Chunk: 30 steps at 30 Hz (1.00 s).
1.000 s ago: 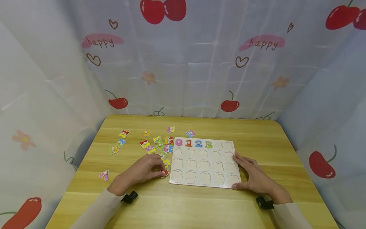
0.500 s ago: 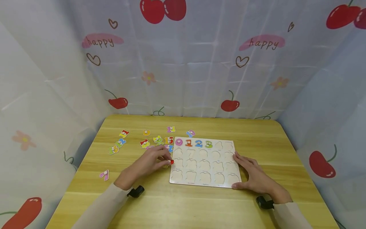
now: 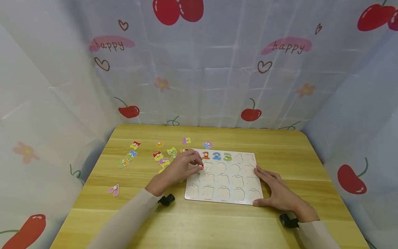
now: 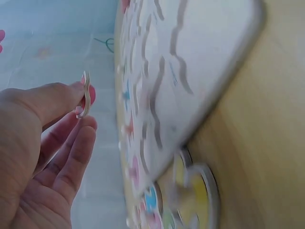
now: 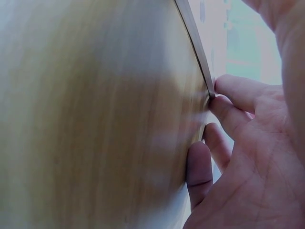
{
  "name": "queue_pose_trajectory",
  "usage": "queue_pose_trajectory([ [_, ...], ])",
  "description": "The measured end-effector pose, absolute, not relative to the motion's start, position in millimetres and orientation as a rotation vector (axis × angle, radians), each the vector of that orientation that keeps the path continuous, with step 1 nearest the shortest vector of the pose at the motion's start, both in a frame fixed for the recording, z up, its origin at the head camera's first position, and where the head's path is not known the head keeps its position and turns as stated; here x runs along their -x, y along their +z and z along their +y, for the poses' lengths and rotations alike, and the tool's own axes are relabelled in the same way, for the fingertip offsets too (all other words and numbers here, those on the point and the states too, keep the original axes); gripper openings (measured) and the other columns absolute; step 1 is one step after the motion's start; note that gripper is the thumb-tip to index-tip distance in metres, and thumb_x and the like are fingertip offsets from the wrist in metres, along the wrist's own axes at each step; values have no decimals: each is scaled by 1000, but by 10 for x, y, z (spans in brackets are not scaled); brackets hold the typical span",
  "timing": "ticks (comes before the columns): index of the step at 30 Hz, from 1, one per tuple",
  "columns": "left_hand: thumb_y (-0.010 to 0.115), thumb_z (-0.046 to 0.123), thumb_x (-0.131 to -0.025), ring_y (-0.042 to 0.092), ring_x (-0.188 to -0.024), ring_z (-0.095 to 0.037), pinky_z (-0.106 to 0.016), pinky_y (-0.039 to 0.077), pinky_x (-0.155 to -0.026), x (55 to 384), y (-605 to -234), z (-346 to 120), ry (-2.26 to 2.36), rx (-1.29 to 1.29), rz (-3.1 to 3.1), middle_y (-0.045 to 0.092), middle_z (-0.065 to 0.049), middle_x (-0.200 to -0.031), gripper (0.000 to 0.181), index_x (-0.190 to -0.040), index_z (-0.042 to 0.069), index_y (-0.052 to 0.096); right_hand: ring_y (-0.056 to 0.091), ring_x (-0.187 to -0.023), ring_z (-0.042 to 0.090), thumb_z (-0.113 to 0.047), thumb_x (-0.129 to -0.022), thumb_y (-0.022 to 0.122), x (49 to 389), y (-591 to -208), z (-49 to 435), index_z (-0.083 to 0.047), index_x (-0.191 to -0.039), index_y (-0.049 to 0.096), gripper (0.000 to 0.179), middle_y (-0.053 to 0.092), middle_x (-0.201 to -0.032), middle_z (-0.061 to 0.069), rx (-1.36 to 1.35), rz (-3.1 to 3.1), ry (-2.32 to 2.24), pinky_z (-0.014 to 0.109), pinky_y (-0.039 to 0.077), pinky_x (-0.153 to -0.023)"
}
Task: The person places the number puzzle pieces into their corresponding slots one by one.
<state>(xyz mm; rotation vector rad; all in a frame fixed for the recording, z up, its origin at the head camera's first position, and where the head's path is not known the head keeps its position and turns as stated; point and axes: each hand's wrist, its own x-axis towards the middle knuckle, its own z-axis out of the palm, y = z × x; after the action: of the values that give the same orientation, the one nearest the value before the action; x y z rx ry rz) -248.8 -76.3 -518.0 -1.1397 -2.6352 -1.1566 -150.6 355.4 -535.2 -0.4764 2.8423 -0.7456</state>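
Clearly, we are fitting number pieces into a board, and the step in hand looks like carrying one across. At far left on the worktop (image 3: 199, 224), a pink piece (image 3: 114, 190) lies well apart from the other loose number pieces (image 3: 158, 156), some of which our left hand (image 3: 183, 165) partly hides. Its thumb and fingers are clamped on a small red piece (image 4: 86, 98), held above the left part of the board (image 3: 229, 188); we cannot tell its number. Along the top row sit the orange 1 (image 3: 206, 155), blue 2 (image 3: 216, 156) and green 3 (image 3: 227, 157), with bare recesses to their right. At far right, our right hand (image 3: 275, 190) has its fingers and thumb spread apart, touching the board's edge, probably to steady it. Next, we judge, we should find the matching recess, turn the red piece flat and line up its outline before pressing.
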Motion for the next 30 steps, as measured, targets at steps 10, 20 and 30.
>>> queue_pose_trajectory([
  [10, 85, 15, -109, 81, -112, -19, -27, 67, -101, 2742, -5166, -60, -1139, 1190, -2699, 78, -5, -121, 7, -114, 10, 82, 34, -162, 57, -63, -82, 103, 1503, -5349, 3579, -10, -181, 40, 129, 32, -192, 18, 477, 2837, -778, 87, 35, -121],
  [20, 83, 17, -111, 77, -108, -13, -18, 61, -95, 2976, -5214, 494, -1154, 1205, -2758, 80, -4, -118, 7, -115, 12, 85, 35, -161, 55, -62, -81, 104, 1499, -5335, 3553, -10, -181, 41, 129, 32, -193, 16, 469, 2825, -781, 86, 35, -121],
  [30, 82, 23, -111, 70, -106, -10, -25, 58, -99, 3108, -5288, 817, -862, 1127, -2869, 83, 6, -115, 7, -111, 22, 89, 39, -159, 57, -57, -80, 106, 1493, -5323, 3545, -6, -179, 43, 128, 36, -190, 20, 512, 2852, -764, 86, 40, -120],
])
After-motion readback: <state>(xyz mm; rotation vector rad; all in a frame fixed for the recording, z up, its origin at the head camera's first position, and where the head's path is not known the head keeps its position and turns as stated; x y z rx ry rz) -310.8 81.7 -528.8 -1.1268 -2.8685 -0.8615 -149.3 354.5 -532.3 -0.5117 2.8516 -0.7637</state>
